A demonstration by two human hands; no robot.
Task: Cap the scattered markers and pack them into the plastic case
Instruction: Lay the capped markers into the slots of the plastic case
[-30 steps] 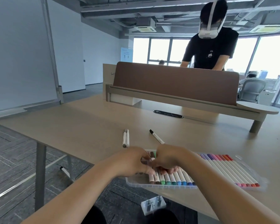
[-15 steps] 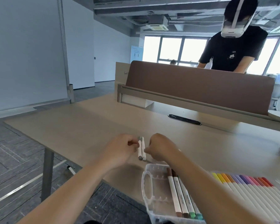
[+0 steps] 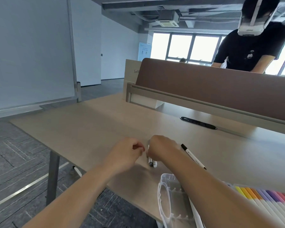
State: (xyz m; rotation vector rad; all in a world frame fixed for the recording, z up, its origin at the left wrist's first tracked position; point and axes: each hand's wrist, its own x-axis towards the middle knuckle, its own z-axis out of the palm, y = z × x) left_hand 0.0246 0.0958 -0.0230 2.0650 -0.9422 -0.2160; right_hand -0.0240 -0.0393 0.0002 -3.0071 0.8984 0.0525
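At the near edge of the table (image 3: 89,129) both hands are bunched close together over two white markers (image 3: 152,163) lying side by side. Only their near ends stick out; the rest is under the right hand (image 3: 161,148). Its fingers curl down over them, knuckles up, but I cannot tell whether it pinches them or just rests there. The left hand (image 3: 130,150) sits just beside it, fingers curled toward the thumb; whether anything is between them I cannot make out. Just right of the hands a black-capped marker (image 3: 193,156) lies loose, its far end passing behind the right forearm. The clear case (image 3: 161,195) lies open at the table's near edge, partly hidden by that forearm and cut off below. Its left slots show bare, and a row of capped colours (image 3: 260,198) runs off the right edge. One pen (image 3: 76,171) lies on the floor under the table.
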